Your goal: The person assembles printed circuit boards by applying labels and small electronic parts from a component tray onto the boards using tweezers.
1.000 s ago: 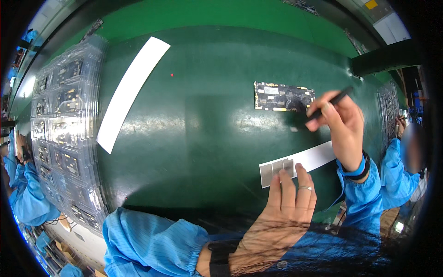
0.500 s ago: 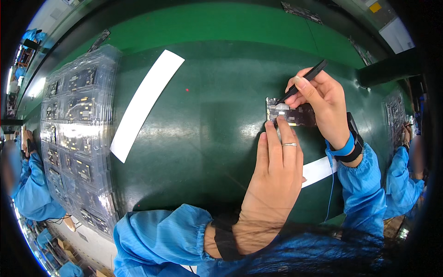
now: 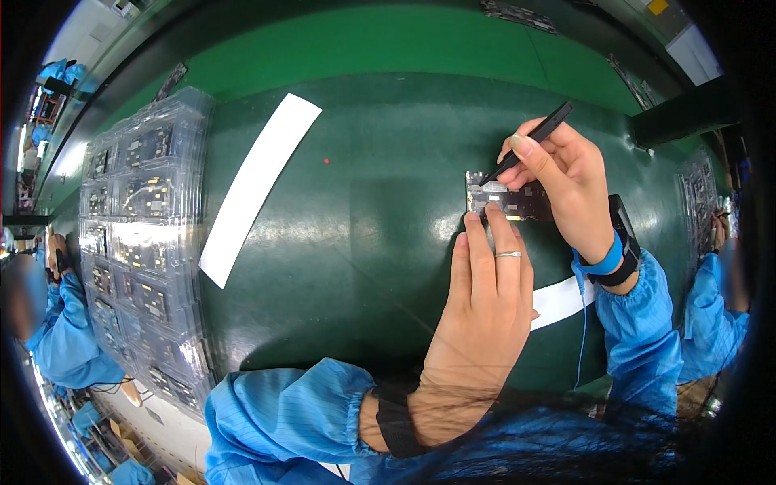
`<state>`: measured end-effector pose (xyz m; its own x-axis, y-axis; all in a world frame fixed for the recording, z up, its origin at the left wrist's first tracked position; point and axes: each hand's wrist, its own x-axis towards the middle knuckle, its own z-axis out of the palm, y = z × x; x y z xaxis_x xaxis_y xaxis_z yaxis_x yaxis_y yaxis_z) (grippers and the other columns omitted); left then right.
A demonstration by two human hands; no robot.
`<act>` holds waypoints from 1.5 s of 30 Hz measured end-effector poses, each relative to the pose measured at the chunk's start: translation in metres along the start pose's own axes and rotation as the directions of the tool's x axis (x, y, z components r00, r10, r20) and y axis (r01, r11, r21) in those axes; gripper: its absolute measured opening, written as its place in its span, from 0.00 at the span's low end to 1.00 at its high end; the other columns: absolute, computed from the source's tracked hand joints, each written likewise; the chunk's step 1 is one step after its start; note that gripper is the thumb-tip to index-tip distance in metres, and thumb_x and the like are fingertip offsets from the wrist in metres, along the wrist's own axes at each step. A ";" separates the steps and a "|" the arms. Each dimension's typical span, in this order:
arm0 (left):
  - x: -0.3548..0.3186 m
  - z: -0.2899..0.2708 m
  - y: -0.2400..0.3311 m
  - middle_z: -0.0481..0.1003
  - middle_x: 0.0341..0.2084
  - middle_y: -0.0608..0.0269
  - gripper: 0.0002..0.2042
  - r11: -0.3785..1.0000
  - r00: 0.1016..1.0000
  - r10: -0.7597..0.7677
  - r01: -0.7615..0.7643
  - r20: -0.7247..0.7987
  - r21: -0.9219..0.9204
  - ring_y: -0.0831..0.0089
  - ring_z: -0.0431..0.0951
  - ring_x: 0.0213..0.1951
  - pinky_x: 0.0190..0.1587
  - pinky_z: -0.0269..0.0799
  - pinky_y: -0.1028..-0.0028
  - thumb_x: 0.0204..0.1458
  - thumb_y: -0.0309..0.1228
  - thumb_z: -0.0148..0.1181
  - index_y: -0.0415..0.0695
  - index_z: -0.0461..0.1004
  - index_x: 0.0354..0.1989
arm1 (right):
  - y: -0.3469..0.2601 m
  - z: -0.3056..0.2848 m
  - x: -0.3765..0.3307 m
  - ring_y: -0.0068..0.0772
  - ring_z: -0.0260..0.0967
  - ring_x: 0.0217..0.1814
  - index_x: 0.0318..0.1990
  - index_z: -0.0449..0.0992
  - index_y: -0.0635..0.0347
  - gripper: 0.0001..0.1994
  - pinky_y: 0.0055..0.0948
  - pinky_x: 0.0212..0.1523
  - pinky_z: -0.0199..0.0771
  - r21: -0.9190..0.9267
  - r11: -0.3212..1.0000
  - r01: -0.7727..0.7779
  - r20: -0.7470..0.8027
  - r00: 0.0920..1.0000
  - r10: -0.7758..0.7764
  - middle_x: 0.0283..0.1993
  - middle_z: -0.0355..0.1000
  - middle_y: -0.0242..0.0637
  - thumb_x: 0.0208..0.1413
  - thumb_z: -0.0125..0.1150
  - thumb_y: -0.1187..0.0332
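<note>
A dark printed circuit board [image 3: 529, 206] with silver and gold patches lies on the green work surface. My left hand [image 3: 481, 303] reaches over from below with fingers stretched out, fingertips resting on the board's near edge. It wears a ring. My right hand [image 3: 570, 178] pinches a slim black pointed tool [image 3: 540, 139] between thumb and fingers, its tip down at the board's far left part. Whether the tip touches the board, I cannot tell. The right hand covers the board's right end. A blue wrist strap [image 3: 605, 263] with a cord circles my right wrist.
Stacked clear plastic trays [image 3: 121, 263] of circuit boards stand at the left. A white strip [image 3: 259, 190] lies beside them, and another white strip [image 3: 562, 303] is partly under my left hand. A dark bar [image 3: 679, 115] juts in at the right. Blue-sleeved people [image 3: 73, 323] sit on both sides.
The view has shifted slightly, so the trays sit a little further right in the picture. Both hands, the board and the tool hold almost the same pose.
</note>
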<state>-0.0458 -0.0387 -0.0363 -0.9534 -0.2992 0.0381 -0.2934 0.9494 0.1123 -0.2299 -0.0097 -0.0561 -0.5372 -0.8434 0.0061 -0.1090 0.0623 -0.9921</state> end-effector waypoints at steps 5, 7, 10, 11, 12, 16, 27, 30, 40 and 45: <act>0.001 0.001 -0.001 0.63 0.64 0.37 0.40 0.995 0.999 -0.036 0.034 -0.018 -0.094 0.46 0.65 0.65 0.68 0.62 0.58 0.50 0.53 0.64 0.30 0.67 0.62 | 0.001 0.002 0.001 0.23 0.78 0.36 0.46 0.76 0.69 0.10 0.22 0.40 0.78 0.004 1.000 0.002 -0.012 1.000 -0.001 0.36 0.77 0.36 0.66 0.61 0.69; 0.006 -0.005 -0.006 0.64 0.64 0.39 0.41 0.993 0.999 -0.039 0.036 -0.023 -0.112 0.48 0.66 0.63 0.67 0.64 0.60 0.49 0.53 0.65 0.30 0.67 0.62 | 0.000 0.000 0.000 0.23 0.78 0.37 0.46 0.76 0.69 0.10 0.22 0.40 0.78 -0.011 1.000 -0.002 -0.008 1.000 0.002 0.37 0.77 0.36 0.66 0.61 0.69; 0.014 -0.006 -0.014 0.65 0.61 0.40 0.40 0.991 0.998 -0.031 0.024 -0.051 -0.132 0.52 0.69 0.58 0.62 0.67 0.62 0.47 0.51 0.68 0.30 0.67 0.62 | -0.007 -0.006 0.002 0.22 0.77 0.39 0.46 0.77 0.68 0.09 0.22 0.42 0.78 0.005 1.000 -0.016 0.057 0.998 0.016 0.39 0.78 0.36 0.66 0.61 0.71; 0.017 -0.005 -0.015 0.66 0.59 0.40 0.40 0.990 0.997 -0.020 0.010 -0.074 -0.137 0.54 0.71 0.54 0.59 0.70 0.62 0.46 0.48 0.70 0.30 0.67 0.61 | -0.012 -0.010 0.003 0.22 0.77 0.40 0.47 0.77 0.68 0.09 0.22 0.43 0.79 0.033 0.999 -0.030 0.118 0.993 0.026 0.41 0.78 0.36 0.66 0.61 0.71; 0.018 -0.005 -0.017 0.66 0.59 0.40 0.40 0.992 0.997 -0.015 0.004 -0.081 -0.126 0.54 0.71 0.54 0.59 0.70 0.62 0.46 0.48 0.70 0.30 0.67 0.61 | -0.017 -0.014 0.003 0.22 0.77 0.40 0.47 0.77 0.68 0.09 0.22 0.43 0.79 0.037 0.999 -0.018 0.113 0.993 0.013 0.41 0.78 0.36 0.66 0.61 0.71; 0.026 -0.007 -0.029 0.69 0.56 0.45 0.35 0.978 0.987 -0.033 0.000 -0.156 -0.206 0.55 0.71 0.52 0.54 0.70 0.63 0.46 0.42 0.72 0.32 0.69 0.58 | -0.033 -0.048 -0.012 0.25 0.77 0.41 0.49 0.77 0.68 0.10 0.24 0.43 0.78 0.014 0.997 0.070 0.025 0.997 -0.070 0.45 0.78 0.40 0.65 0.61 0.72; 0.118 -0.033 -0.146 0.79 0.35 0.52 0.14 0.841 0.997 -0.053 0.018 -0.048 -0.541 0.61 0.80 0.35 0.39 0.75 0.66 0.52 0.32 0.71 0.35 0.80 0.41 | 0.015 -0.139 -0.082 0.25 0.76 0.34 0.47 0.75 0.66 0.10 0.23 0.35 0.75 0.030 0.999 0.015 -0.322 0.947 -0.005 0.38 0.76 0.38 0.69 0.56 0.67; 0.163 -0.056 -0.223 0.81 0.40 0.48 0.17 0.785 0.936 -0.286 0.352 0.206 -0.510 0.55 0.82 0.44 0.44 0.77 0.59 0.53 0.37 0.71 0.37 0.81 0.44 | 0.017 -0.130 -0.080 0.24 0.75 0.33 0.47 0.75 0.67 0.09 0.22 0.34 0.74 0.084 0.995 0.059 -0.314 0.949 -0.030 0.37 0.75 0.36 0.68 0.57 0.69; 0.299 0.002 -0.149 0.70 0.61 0.38 0.31 0.939 0.992 -0.043 0.000 -0.117 -0.345 0.46 0.70 0.63 0.66 0.66 0.57 0.55 0.43 0.68 0.39 0.70 0.63 | 0.014 -0.129 -0.091 0.24 0.77 0.38 0.48 0.75 0.67 0.08 0.23 0.39 0.78 0.118 0.993 0.021 -0.157 0.988 -0.002 0.44 0.76 0.37 0.66 0.59 0.71; 0.308 -0.014 -0.175 0.83 0.44 0.50 0.24 0.923 0.998 -0.056 0.036 -0.041 -0.384 0.60 0.82 0.45 0.49 0.77 0.63 0.52 0.40 0.72 0.37 0.78 0.53 | 0.010 -0.123 -0.087 0.24 0.75 0.41 0.48 0.75 0.67 0.08 0.24 0.43 0.78 0.108 0.991 0.073 -0.108 0.992 -0.062 0.46 0.75 0.38 0.66 0.58 0.72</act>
<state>-0.2875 -0.2989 -0.0307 -0.9319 -0.3554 0.0723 -0.2782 0.8283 0.4863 -0.2870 0.1297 -0.0507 -0.6164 -0.7833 0.0807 -0.0567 -0.0581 -0.9967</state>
